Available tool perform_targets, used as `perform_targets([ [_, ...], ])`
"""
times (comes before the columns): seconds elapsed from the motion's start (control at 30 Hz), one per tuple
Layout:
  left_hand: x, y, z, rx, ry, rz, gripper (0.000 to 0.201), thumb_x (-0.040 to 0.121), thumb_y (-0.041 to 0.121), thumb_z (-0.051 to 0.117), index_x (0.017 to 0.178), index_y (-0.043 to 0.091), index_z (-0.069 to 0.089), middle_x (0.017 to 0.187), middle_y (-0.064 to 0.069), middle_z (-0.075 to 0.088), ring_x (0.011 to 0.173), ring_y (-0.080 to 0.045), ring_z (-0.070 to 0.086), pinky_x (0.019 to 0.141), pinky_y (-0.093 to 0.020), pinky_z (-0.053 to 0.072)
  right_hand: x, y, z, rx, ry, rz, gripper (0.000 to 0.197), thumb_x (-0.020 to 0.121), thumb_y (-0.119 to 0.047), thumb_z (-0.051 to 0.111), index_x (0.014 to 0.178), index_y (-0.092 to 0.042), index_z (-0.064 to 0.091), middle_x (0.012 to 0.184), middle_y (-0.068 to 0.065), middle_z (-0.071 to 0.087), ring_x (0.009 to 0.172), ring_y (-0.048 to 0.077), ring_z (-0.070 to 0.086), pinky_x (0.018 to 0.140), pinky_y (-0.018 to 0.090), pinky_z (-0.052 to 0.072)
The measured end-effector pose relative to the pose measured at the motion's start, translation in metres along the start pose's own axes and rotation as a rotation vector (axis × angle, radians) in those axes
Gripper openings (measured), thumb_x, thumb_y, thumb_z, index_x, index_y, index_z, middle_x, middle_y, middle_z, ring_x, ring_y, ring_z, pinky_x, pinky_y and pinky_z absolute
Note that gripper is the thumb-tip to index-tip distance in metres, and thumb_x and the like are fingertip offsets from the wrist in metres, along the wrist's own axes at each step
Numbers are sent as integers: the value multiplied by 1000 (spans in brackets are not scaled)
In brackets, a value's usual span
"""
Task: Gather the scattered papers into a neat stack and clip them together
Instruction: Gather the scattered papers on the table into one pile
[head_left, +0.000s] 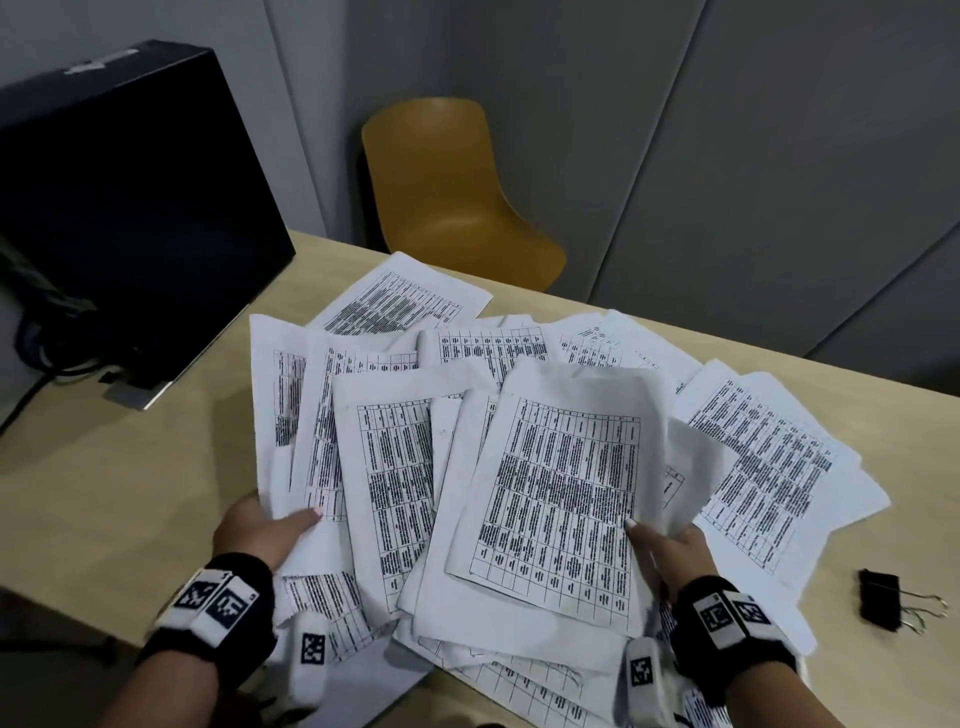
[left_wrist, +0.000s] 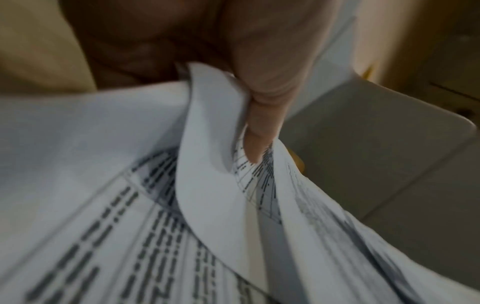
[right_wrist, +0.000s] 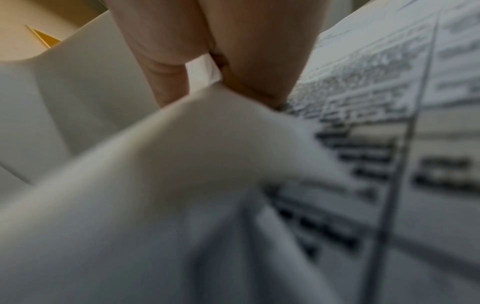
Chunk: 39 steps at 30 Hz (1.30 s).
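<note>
Now both hands in printed papers (head_left: 558, 499), loosely fanned and overlapping across tan table (head_left: 104, 499). Left hand (head_left: 260, 530) grips left edge of fan, thumb on top, fingers underneath; left wrist view shows finger curled between sheets. Right hand (head_left: 667, 545) pinches right side of upper sheets, thumb on top page. Black binder clip (head_left: 883, 600) lies on table right of papers, apart from them. Dark monitor (head_left: 119, 208) rear left, mustard chair (head_left: 452, 192) behind table.

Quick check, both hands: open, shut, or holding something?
Left hand: grips the papers, thumb on top.
Right hand: grips the same papers, thumb on top.
</note>
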<state>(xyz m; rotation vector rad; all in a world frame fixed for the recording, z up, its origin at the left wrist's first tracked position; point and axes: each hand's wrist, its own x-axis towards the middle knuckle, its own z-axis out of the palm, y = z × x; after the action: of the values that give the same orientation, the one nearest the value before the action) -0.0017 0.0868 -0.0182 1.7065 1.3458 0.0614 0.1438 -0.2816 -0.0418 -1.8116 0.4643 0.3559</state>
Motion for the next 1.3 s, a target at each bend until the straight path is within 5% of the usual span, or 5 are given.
perform_targets([
  [0.3,-14,23,8,155,-57,112,35,76,32,73,75,8,48,83,-9,55,84,-26,52,76,-30,42,3,2,1,-23,38,20,17,77,-7,70,71,-5,54,60,11,56,52,22,53,53,26,40],
  [0.57,-16,16,0,73,-13,86,35,73,11,74,101,-6,61,102,-23,68,83,-33,62,77,-36,50,-7,-4,2,-118,41,-23,15,79,-5,66,85,5,57,60,12,55,53,22,51,50,25,38],
  [0.97,-102,140,-93,-15,211,737,29,81,4,58,106,17,64,89,4,62,81,-19,56,72,-25,36,-12,-6,0,-170,30,-8,20,79,-6,66,91,8,58,70,17,61,61,27,55,56,30,41],
  [1.13,-119,162,-80,-268,-45,785,26,79,3,65,91,26,61,71,26,62,63,10,60,57,-9,47,-15,-9,1,-166,-19,23,21,80,-6,63,91,8,54,75,17,61,69,28,57,58,30,44],
  [1.3,-94,141,-5,-271,-383,424,19,78,0,66,94,10,63,90,-7,71,86,-24,67,85,-37,52,-16,-12,-3,-187,-36,-1,10,79,1,62,83,4,53,67,15,58,58,24,55,51,26,41],
])
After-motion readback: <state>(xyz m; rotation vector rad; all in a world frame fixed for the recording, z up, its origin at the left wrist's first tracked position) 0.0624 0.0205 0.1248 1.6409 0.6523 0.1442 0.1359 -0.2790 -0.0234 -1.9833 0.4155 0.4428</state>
